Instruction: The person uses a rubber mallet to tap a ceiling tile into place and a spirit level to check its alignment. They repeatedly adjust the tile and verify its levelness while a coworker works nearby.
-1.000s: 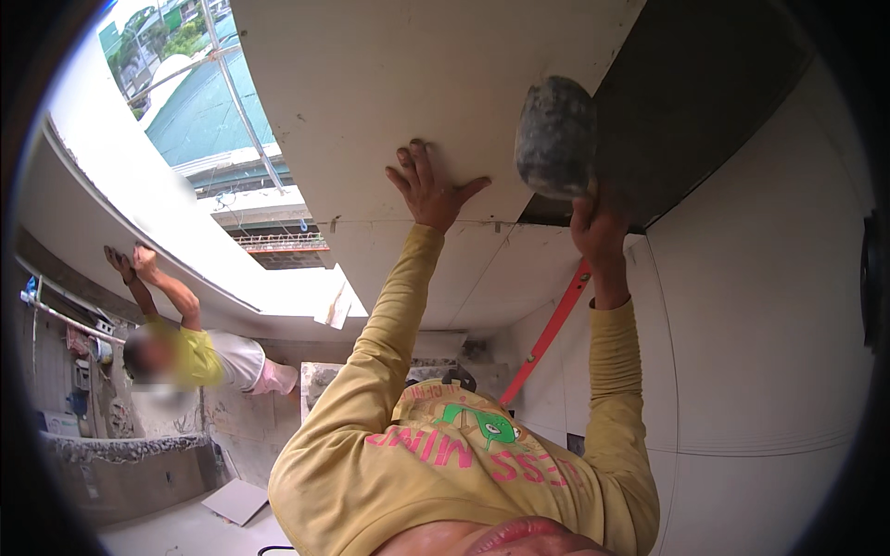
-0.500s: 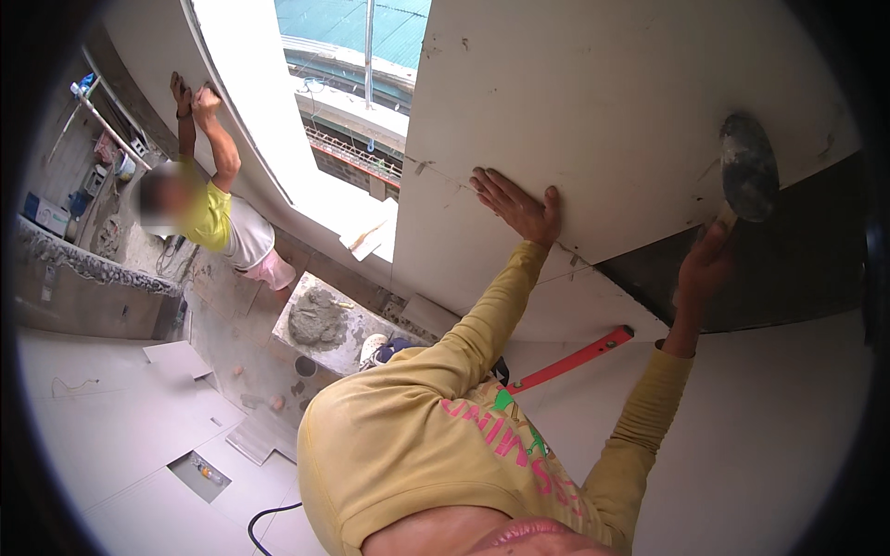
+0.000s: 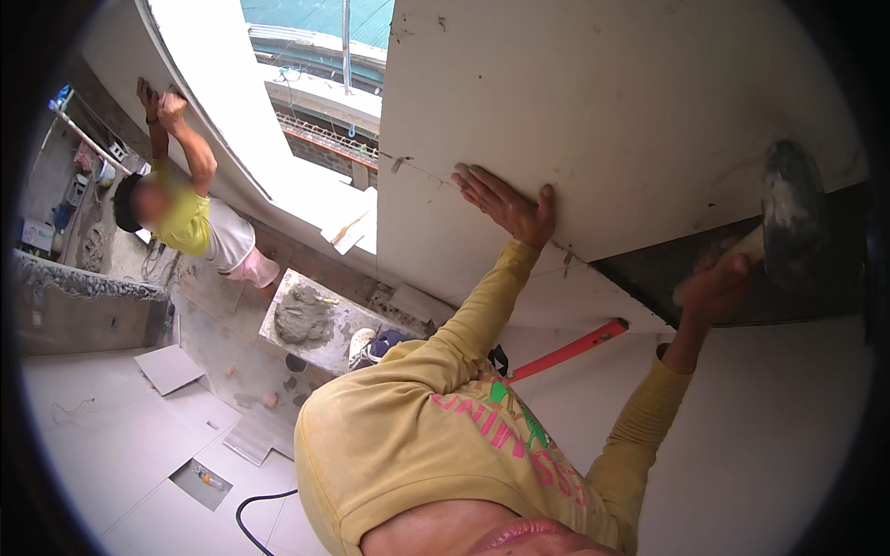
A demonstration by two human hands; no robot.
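My left hand point(image 3: 508, 204) lies flat with spread fingers on a large pale wall tile point(image 3: 593, 102), near a seam below it. My right hand point(image 3: 718, 287) is wrapped round the wooden handle of a mallet. The mallet point(image 3: 793, 208) has a thick, dark, worn head with pale smears, and it is raised at the right, in front of the tile's lower edge. Whether the head touches the tile I cannot tell. Beneath that edge, a dark untiled patch of wall point(image 3: 830, 278) shows behind my right hand.
A red spirit level point(image 3: 570, 350) stands out beside my body. Grey mortar point(image 3: 304, 315) sits on a board point(image 3: 343, 352) near a shoe. At left, a co-worker point(image 3: 190, 222) presses both hands to a wall beside the window opening. A loose tile point(image 3: 170, 369) and black cable point(image 3: 243, 514) lie lower left.
The mallet and my right hand have moved right and lower. My left hand stays flat on the tile, while the whole view has shifted a little.
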